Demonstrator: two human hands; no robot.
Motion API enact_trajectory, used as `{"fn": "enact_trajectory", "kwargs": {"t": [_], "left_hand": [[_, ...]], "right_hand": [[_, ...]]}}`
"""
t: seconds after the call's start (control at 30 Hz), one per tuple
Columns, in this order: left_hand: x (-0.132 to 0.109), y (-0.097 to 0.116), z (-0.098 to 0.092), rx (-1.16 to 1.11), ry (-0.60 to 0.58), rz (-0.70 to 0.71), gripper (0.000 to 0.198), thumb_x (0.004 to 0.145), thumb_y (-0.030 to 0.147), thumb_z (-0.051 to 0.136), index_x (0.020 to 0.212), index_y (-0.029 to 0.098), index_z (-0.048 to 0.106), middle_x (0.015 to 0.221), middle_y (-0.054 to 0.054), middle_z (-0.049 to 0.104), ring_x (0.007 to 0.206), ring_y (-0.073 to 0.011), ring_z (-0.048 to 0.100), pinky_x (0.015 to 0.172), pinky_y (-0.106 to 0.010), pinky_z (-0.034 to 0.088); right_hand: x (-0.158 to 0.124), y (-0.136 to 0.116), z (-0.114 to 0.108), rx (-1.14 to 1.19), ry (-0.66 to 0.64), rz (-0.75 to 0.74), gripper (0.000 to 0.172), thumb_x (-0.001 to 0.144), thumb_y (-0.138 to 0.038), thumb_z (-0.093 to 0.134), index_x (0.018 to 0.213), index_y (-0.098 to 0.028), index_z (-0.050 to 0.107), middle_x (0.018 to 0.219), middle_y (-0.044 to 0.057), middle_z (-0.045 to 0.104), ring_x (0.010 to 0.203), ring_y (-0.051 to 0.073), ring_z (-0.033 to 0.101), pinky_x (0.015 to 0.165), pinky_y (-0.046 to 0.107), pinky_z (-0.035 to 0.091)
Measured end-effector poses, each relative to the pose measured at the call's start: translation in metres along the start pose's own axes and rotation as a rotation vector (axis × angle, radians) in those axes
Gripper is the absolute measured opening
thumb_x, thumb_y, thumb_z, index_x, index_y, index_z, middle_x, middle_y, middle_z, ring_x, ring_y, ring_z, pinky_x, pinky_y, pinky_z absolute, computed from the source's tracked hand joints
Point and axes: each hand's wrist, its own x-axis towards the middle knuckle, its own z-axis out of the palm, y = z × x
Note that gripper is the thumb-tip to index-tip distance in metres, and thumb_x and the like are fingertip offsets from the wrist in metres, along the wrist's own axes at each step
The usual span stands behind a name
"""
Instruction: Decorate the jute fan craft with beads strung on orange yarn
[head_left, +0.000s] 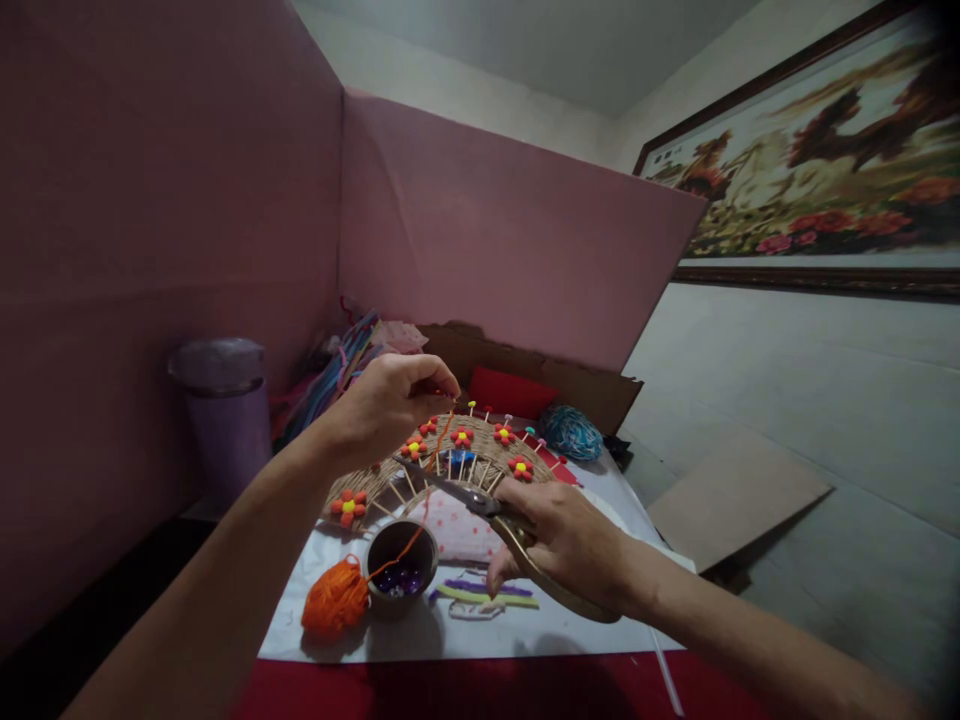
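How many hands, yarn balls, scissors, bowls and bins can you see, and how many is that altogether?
Hands: 2, left hand and right hand
Yarn balls: 2, orange yarn ball and blue yarn ball
Scissors: 1 pair, in the right hand
Bowl: 1
Bin: 1
Total: 7

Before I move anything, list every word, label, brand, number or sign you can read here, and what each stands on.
Readable text: none.
Framed picture, upper left corner: small dark marks, perhaps lettering, too small to read.
Scissors, orange yarn ball, purple bin: no lettering that I can make out.
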Motion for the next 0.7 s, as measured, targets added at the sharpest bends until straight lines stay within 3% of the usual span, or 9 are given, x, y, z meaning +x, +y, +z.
{"fn": "enact_trajectory", "kwargs": {"t": [0.07,0.2,0.27,0.37,0.47,0.53,0.6,0.7], "left_hand": [[0.000,0.000,0.000,0.002,0.010,-0.004,0.008,0.072,0.022,0.062,0.075,0.015,0.065,0.068,-0.003,0.063,0.063,-0.0141,0.057,0.051,-0.022,0.042],[0.000,-0.002,-0.001,-0.003,0.025,-0.003,0.009,0.072,0.022,0.062,0.075,0.015,0.065,0.067,-0.003,0.063,0.062,-0.0138,0.056,0.050,-0.022,0.041],[0.001,-0.004,-0.002,-0.011,0.042,-0.011,0.008,0.071,0.022,0.062,0.076,0.015,0.065,0.066,-0.003,0.061,0.059,-0.0128,0.054,0.049,-0.022,0.040],[0.002,-0.008,-0.005,-0.040,0.067,-0.048,0.008,0.071,0.021,0.062,0.076,0.014,0.064,0.064,-0.001,0.058,0.056,-0.0110,0.051,0.049,-0.022,0.038],[0.002,-0.009,-0.008,-0.066,0.068,-0.081,0.008,0.071,0.020,0.061,0.077,0.015,0.063,0.067,-0.002,0.059,0.058,-0.0111,0.051,0.052,-0.023,0.039],[0.003,-0.009,-0.009,-0.065,0.066,-0.094,0.009,0.071,0.021,0.062,0.078,0.015,0.063,0.069,-0.002,0.060,0.060,-0.0120,0.053,0.053,-0.023,0.040],[0.003,-0.008,-0.009,-0.063,0.064,-0.103,0.010,0.070,0.022,0.062,0.078,0.016,0.064,0.070,-0.002,0.061,0.061,-0.0128,0.054,0.053,-0.024,0.041],[0.003,-0.005,-0.009,-0.072,0.050,-0.098,0.009,0.071,0.022,0.062,0.077,0.016,0.064,0.071,-0.002,0.060,0.062,-0.0127,0.053,0.055,-0.023,0.041]], "right_hand": [[-0.001,-0.001,0.001,-0.006,-0.006,-0.001,0.051,0.065,-0.067,0.064,0.082,-0.019,0.056,0.069,0.001,0.060,0.060,0.015,0.051,0.055,0.024,0.034],[-0.006,-0.002,-0.004,-0.079,-0.001,-0.017,0.073,0.051,-0.072,0.069,0.102,-0.021,0.059,0.087,0.006,0.063,0.073,0.020,0.056,0.061,0.028,0.039],[-0.010,0.000,-0.011,-0.091,0.015,-0.010,0.068,0.050,-0.069,0.072,0.097,-0.021,0.061,0.083,0.004,0.063,0.070,0.019,0.055,0.060,0.027,0.039],[-0.016,0.017,-0.026,-0.018,0.080,0.091,0.047,0.060,-0.058,0.074,0.087,-0.022,0.061,0.074,0.000,0.062,0.064,0.016,0.054,0.056,0.024,0.037],[-0.019,0.057,-0.044,0.016,0.307,0.341,0.038,0.072,-0.052,0.067,0.095,-0.023,0.058,0.065,-0.001,0.060,0.058,0.016,0.053,0.052,0.024,0.036],[-0.020,0.095,-0.054,-0.037,0.440,0.526,0.037,0.074,-0.051,0.063,0.096,-0.022,0.058,0.070,0.001,0.063,0.063,0.018,0.057,0.056,0.026,0.038],[-0.023,0.134,-0.060,-0.168,0.393,0.687,0.036,0.073,-0.046,0.065,0.098,-0.021,0.057,0.081,0.005,0.066,0.073,0.021,0.060,0.060,0.027,0.040],[-0.029,0.181,-0.055,-0.264,0.247,0.730,0.026,0.069,-0.028,0.068,0.092,-0.020,0.059,0.085,0.005,0.067,0.078,0.022,0.061,0.061,0.026,0.040]]}}
